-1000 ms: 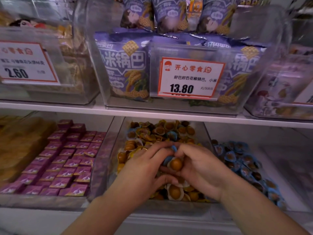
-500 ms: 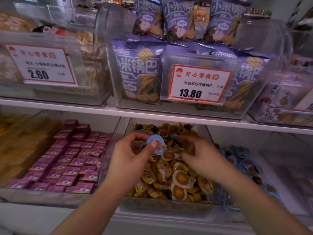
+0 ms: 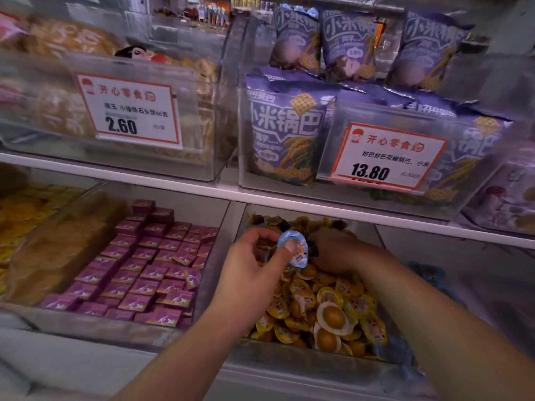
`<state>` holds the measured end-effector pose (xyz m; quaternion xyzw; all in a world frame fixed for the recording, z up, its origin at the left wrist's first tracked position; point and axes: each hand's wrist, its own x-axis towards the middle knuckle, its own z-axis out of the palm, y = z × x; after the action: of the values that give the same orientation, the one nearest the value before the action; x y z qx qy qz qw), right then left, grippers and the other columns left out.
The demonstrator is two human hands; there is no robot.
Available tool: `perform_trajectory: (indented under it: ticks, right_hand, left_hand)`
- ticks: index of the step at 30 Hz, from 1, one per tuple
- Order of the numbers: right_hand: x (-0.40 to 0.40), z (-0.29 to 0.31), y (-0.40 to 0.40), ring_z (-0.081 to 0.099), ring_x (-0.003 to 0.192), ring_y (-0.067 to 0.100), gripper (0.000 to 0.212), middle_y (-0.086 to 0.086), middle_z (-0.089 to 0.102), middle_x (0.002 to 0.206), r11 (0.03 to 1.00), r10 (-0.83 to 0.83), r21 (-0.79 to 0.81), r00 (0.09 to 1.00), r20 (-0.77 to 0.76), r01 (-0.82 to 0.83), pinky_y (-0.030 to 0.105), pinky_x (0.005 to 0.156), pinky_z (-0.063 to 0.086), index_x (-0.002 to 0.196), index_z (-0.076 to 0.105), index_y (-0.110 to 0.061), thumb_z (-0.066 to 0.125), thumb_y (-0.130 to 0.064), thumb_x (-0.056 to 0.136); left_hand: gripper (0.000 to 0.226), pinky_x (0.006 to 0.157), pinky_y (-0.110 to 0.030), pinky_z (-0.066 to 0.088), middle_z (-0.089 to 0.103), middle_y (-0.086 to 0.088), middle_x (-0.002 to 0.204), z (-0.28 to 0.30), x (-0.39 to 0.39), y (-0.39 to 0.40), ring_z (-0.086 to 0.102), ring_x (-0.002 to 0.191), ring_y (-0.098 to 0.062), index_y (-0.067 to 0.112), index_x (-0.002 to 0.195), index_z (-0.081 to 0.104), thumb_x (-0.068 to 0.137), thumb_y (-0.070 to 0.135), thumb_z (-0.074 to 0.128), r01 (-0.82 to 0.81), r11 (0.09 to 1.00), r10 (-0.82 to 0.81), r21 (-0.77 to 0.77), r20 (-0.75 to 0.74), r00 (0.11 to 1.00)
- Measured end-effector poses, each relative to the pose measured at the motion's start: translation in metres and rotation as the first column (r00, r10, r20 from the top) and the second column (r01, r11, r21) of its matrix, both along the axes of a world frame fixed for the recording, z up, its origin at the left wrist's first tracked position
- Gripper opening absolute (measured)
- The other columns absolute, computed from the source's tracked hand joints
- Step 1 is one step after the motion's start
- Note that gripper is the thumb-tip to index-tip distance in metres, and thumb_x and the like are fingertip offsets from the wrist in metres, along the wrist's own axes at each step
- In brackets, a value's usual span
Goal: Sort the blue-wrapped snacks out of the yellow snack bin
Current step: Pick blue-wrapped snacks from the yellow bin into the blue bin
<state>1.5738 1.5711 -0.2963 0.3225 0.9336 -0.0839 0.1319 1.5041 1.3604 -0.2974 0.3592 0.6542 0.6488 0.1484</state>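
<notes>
A clear bin [image 3: 312,361] on the lower shelf holds a heap of yellow-wrapped round snacks [image 3: 327,302]. My left hand [image 3: 252,273] hovers over the bin's left side and pinches a blue-wrapped snack [image 3: 295,251] between thumb and fingers, lifted above the heap. My right hand [image 3: 335,250] reaches into the back of the heap with its fingers curled down among the snacks; whether it holds one is hidden. Blurred blue-wrapped snacks [image 3: 431,277] lie in the space to the right of the bin.
Left of the bin stands a clear bin of purple packets [image 3: 150,273], and beyond it a bin of yellow goods [image 3: 31,227]. The white shelf edge [image 3: 260,196] above carries bins of purple bags [image 3: 286,134] with price tags.
My left hand came away from my right hand holding a blue-wrapped snack and keeps it raised. My right hand pushed further back into the heap. The view swung right and closer.
</notes>
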Motion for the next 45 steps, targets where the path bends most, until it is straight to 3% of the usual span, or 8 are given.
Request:
perform_trajectory:
  ticks: [7,11,14,21,31,37,41,45]
  right_hand:
    - [0.015,0.012,-0.004,0.063,0.106,0.020,0.026,0.001,0.067,0.121,0.962,-0.221,-0.230,0.908,-0.357,0.144,0.032,0.089,0.052,0.114,0.068,-0.027,0.067,-0.031,0.089]
    - [0.044,0.024,-0.032,0.072,0.091,0.025,0.012,0.010,0.074,0.107,0.759,-0.624,-0.632,0.453,-0.636,0.158,0.039,0.083,0.059,0.106,0.069,-0.016,0.065,-0.020,0.095]
    - [0.072,0.035,-0.063,0.074,0.078,0.029,0.019,0.020,0.075,0.095,0.388,-0.873,-0.891,0.216,-0.437,-0.237,0.035,0.061,0.060,0.110,0.066,0.002,0.056,0.000,0.095]
    - [0.111,0.035,-0.114,0.068,0.074,0.026,0.044,0.013,0.070,0.090,-0.214,-0.858,-0.833,0.506,-0.090,-0.511,0.035,0.058,0.056,0.113,0.072,-0.005,0.051,-0.039,0.095]
    - [0.152,0.040,-0.083,0.070,0.066,0.022,0.029,0.014,0.070,0.084,0.209,-0.934,-0.877,0.178,-0.310,-0.432,0.018,0.036,0.040,0.098,0.074,-0.011,0.076,-0.020,0.070]
    - [0.191,0.015,-0.007,0.070,0.092,0.031,0.017,0.012,0.069,0.094,0.243,-0.969,-0.944,-0.021,-0.245,-0.222,0.030,0.056,0.057,0.108,0.066,-0.007,0.062,-0.011,0.092]
    - [0.198,0.001,0.032,0.058,0.108,0.018,0.034,0.009,0.061,0.124,0.273,-0.957,-0.936,0.035,-0.287,-0.222,0.030,0.091,0.048,0.130,0.059,-0.012,0.048,-0.022,0.100]
    - [0.189,-0.008,0.036,0.057,0.122,0.013,0.024,-0.001,0.066,0.128,0.606,-0.792,-0.783,0.204,-0.576,0.138,0.022,0.103,0.044,0.113,0.070,-0.024,0.052,-0.018,0.099]
  left_hand:
    - [0.011,0.055,-0.014,0.044,0.068,0.017,0.078,-0.001,0.000,0.000,0.063,0.071,-0.003,0.033,0.092,0.065,0.086,0.040,0.073,-0.005,1.000,0.005,-0.007,-0.025,1.000]
    - [0.012,0.054,-0.014,0.042,0.066,0.014,0.074,-0.003,0.003,0.004,0.060,0.067,-0.002,0.033,0.092,0.065,0.086,0.040,0.072,-0.027,1.000,0.027,-0.001,-0.026,0.999]
    - [0.017,0.054,-0.019,0.043,0.066,0.016,0.072,-0.002,0.009,0.008,0.060,0.066,-0.002,0.031,0.092,0.064,0.085,0.044,0.071,-0.059,0.998,0.059,0.012,-0.009,0.998]
    - [0.017,0.076,-0.014,0.049,0.065,0.024,0.100,0.003,0.057,0.014,0.063,0.095,0.002,0.042,0.102,0.059,0.088,0.050,0.063,0.007,0.998,0.016,0.069,-0.328,0.945]
    - [0.054,0.118,-0.043,0.028,0.026,0.016,0.161,-0.009,0.083,0.035,0.019,0.150,-0.007,0.033,0.153,0.031,0.102,0.051,0.031,0.253,0.950,-0.308,-0.182,-0.665,0.680]
    - [0.050,0.107,-0.047,0.041,0.050,0.011,0.143,-0.010,0.065,0.035,0.048,0.133,-0.017,0.029,0.136,0.055,0.098,0.053,0.033,0.076,0.953,-0.260,-0.294,-0.661,0.704]
    - [0.046,0.096,-0.049,0.048,0.059,0.004,0.133,-0.009,0.045,0.033,0.059,0.118,-0.025,0.026,0.125,0.064,0.094,0.048,0.038,-0.041,0.938,-0.222,-0.345,-0.687,0.692]
    - [0.038,0.092,-0.048,0.048,0.068,0.001,0.120,-0.007,0.029,0.026,0.065,0.107,-0.027,0.021,0.113,0.071,0.093,0.039,0.044,-0.133,0.939,-0.170,-0.316,-0.767,0.619]
